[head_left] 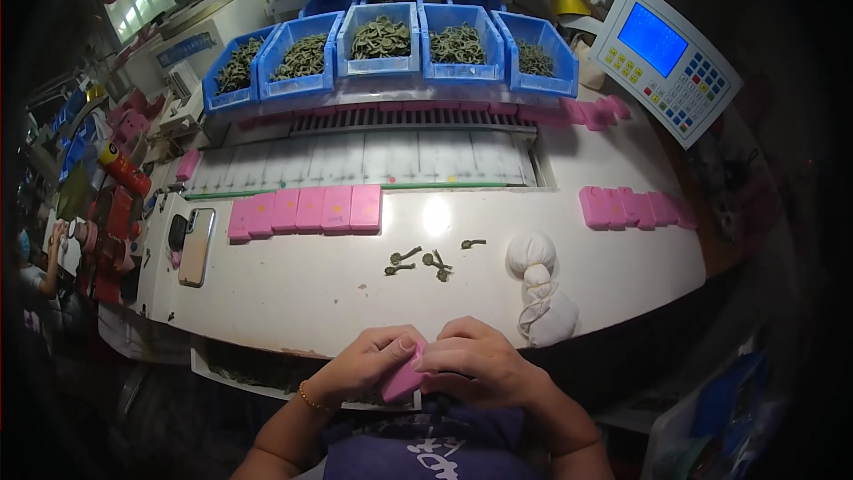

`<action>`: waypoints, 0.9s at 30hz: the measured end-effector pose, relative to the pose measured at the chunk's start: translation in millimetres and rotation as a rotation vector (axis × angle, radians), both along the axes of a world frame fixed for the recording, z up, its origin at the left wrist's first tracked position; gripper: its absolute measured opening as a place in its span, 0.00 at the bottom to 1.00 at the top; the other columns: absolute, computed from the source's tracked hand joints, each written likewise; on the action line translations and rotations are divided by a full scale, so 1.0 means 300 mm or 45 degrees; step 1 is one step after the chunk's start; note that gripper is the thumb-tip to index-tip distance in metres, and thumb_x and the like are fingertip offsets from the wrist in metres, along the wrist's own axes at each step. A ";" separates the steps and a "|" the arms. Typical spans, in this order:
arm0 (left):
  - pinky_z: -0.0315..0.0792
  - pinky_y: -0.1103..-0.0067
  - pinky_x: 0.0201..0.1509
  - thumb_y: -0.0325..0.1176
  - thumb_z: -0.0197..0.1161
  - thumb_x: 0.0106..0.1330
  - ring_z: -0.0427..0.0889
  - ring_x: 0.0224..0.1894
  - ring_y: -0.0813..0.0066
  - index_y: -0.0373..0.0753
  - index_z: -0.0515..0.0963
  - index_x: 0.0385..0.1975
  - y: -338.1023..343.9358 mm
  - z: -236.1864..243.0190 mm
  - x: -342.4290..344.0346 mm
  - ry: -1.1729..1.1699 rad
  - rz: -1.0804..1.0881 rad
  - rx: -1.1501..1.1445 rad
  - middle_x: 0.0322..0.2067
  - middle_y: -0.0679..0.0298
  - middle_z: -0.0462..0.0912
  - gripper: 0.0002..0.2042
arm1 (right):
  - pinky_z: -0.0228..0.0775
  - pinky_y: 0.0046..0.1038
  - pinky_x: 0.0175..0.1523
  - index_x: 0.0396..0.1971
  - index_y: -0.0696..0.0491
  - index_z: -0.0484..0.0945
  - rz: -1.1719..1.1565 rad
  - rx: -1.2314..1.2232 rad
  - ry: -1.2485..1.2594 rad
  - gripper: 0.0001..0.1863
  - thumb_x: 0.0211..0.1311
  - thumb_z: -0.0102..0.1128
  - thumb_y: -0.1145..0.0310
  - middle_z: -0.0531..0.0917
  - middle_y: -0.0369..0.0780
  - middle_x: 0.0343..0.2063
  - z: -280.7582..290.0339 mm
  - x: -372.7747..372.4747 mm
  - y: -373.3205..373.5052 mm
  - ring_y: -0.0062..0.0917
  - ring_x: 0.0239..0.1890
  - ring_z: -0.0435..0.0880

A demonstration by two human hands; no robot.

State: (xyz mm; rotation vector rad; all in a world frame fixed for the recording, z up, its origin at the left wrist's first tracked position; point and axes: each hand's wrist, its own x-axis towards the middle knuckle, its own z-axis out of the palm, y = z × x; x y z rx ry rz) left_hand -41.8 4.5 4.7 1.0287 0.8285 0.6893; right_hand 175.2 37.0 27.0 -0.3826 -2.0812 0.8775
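A pink rubber mold (401, 384) is held close to my body, just past the table's near edge. My left hand (369, 360) is closed round its left side, the thumb near the top. The fingers of my right hand (480, 363) are bent over the mold's upper right part, gripping it too. Beyond my hands, several small dark green pieces with round heads and short stems (434, 261) lie on the white tabletop (444, 302). Right of them rests a tied white cloth pouch (544, 316).
Pink molds form one row (306, 211) at left and another (635, 209) at right. A phone (197, 247) lies at far left. Blue bins (385, 60) of green pieces stand behind a lit panel (373, 160). A control panel (662, 60) stands at right. Another person's arm (53, 253) shows at left.
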 end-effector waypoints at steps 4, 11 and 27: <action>0.70 0.84 0.43 0.45 0.48 0.78 0.75 0.37 0.84 0.36 0.79 0.39 0.001 -0.020 0.000 -0.027 0.018 0.021 0.34 0.69 0.80 0.18 | 0.73 0.33 0.41 0.51 0.48 0.78 -0.039 -0.051 -0.068 0.23 0.52 0.71 0.72 0.82 0.37 0.34 0.013 0.004 -0.007 0.34 0.35 0.79; 0.70 0.85 0.43 0.44 0.52 0.76 0.75 0.36 0.84 0.34 0.79 0.40 -0.015 -0.020 -0.011 0.036 0.058 -0.035 0.33 0.69 0.80 0.17 | 0.72 0.32 0.40 0.56 0.51 0.72 -0.047 -0.203 -0.261 0.26 0.57 0.68 0.72 0.79 0.41 0.35 0.017 0.008 -0.041 0.35 0.35 0.77; 0.81 0.78 0.48 0.29 0.68 0.64 0.82 0.44 0.80 0.34 0.77 0.49 -0.030 0.008 -0.053 0.169 0.101 0.233 0.41 0.63 0.84 0.15 | 0.72 0.31 0.46 0.37 0.55 0.77 -0.237 -0.326 -0.035 0.13 0.53 0.72 0.73 0.79 0.42 0.36 -0.082 -0.023 -0.054 0.35 0.40 0.78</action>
